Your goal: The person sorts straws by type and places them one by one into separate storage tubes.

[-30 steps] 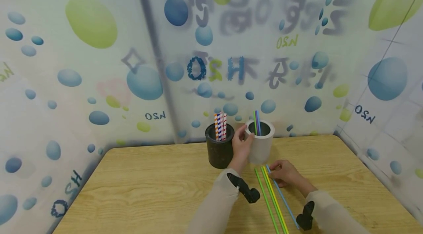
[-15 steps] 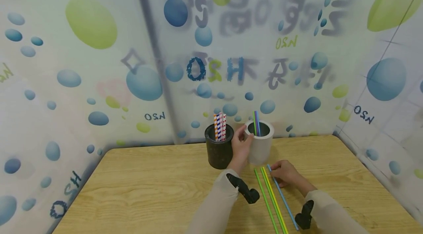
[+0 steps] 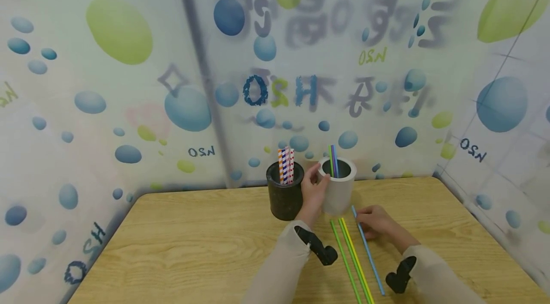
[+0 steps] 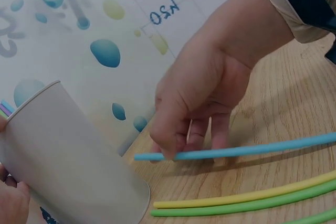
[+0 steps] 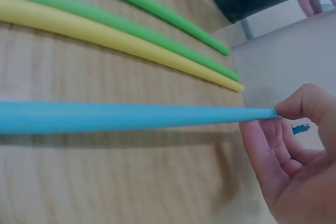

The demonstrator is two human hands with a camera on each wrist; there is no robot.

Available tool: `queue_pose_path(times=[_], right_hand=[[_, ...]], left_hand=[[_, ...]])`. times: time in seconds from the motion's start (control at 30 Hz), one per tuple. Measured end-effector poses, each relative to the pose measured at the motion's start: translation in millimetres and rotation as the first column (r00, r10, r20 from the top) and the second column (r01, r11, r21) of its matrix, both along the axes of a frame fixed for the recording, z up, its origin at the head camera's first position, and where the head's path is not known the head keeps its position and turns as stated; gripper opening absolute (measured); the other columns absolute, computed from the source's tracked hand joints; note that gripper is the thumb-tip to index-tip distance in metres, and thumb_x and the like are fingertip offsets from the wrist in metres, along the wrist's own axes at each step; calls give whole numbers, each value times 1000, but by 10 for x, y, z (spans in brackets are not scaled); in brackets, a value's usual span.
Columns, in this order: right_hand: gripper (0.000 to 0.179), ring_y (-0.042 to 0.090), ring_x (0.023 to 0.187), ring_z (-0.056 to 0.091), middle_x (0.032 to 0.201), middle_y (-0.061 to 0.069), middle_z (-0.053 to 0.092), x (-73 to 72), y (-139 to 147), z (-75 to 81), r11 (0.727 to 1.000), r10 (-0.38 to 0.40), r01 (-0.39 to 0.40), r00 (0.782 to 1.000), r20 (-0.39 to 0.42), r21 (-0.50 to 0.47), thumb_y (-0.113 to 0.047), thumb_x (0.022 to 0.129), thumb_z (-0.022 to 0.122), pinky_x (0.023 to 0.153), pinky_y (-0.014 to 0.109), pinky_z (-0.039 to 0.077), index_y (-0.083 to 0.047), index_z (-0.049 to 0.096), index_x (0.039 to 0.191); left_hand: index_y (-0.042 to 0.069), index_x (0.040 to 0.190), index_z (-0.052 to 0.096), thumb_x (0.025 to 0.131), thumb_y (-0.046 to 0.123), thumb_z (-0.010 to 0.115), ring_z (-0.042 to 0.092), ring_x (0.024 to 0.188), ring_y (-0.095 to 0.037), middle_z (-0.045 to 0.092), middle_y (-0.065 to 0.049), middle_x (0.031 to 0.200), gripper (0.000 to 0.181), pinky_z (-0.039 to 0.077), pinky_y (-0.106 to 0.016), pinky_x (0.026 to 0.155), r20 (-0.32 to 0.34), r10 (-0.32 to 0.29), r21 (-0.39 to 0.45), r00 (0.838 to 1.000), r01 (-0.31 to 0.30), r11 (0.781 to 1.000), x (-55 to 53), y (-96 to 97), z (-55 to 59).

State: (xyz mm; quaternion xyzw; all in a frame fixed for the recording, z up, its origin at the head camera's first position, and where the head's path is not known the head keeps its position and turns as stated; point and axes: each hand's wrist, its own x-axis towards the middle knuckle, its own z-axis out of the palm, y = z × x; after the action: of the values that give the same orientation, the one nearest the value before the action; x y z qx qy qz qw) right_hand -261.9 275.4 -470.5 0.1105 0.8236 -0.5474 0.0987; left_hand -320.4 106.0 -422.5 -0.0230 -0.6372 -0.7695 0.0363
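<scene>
In the head view my left hand (image 3: 312, 193) holds the white cup (image 3: 340, 194) by its near left side, thumb close to the rim. Several coloured straws (image 3: 333, 161) stand in that cup. My right hand (image 3: 379, 224) pinches a blue straw (image 3: 368, 250) near its far end. The left wrist view shows thumb and fingers on this blue straw (image 4: 252, 149), with a shadow beneath it. Two green straws (image 3: 345, 261) and a yellow straw (image 3: 357, 258) lie on the table to its left. In the right wrist view the blue straw (image 5: 131, 116) runs toward the fingertips.
A black cup (image 3: 285, 201) with several patterned straws (image 3: 286, 165) stands left of the white cup, right beside my left hand. The wooden table (image 3: 185, 242) ends at a printed curtain-like wall (image 3: 240, 161) behind the cups.
My right hand has shifted a little to the right and away from me, bringing the blue straw along, apart from the yellow one. My left hand stays at the white cup.
</scene>
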Motion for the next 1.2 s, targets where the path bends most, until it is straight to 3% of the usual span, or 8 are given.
queue_pose_path(times=[0.23,0.43,0.77,1.2], right_hand=[[42,24,86,58,98,19,56,-44,98,201,998,9,-14,996,-91,-59,-7,86,50,63,40,55,18,44,119],[45,20,81,58,95,16,58,-121,130,461,997,10,-25,983,-185,-78,-8,86,50,63,40,55,17,41,122],[40,9,72,56,83,3,55,-294,142,969,996,-8,-22,944,-329,-86,-6,88,50,62,35,55,15,41,122],[40,13,77,53,91,11,50,-487,-36,1492,997,-24,-11,895,-446,-75,-4,88,49,65,36,55,13,40,123]], left_hand=[[10,123,55,87,8,61,43,119,-26,49,-7,129,37,31,-42,103,30,-4,-15,1000,4,1000,2,8,-2],[10,124,54,87,8,60,43,120,-26,49,-7,129,37,31,-42,104,32,-2,-18,999,3,1000,15,11,1],[4,125,53,86,4,59,44,116,-25,51,-10,125,39,33,-39,102,-24,-3,17,1000,3,1000,25,9,-2],[6,124,54,87,5,59,45,116,-25,51,-10,125,38,34,-39,101,-6,-4,14,1000,4,1000,34,-1,11]])
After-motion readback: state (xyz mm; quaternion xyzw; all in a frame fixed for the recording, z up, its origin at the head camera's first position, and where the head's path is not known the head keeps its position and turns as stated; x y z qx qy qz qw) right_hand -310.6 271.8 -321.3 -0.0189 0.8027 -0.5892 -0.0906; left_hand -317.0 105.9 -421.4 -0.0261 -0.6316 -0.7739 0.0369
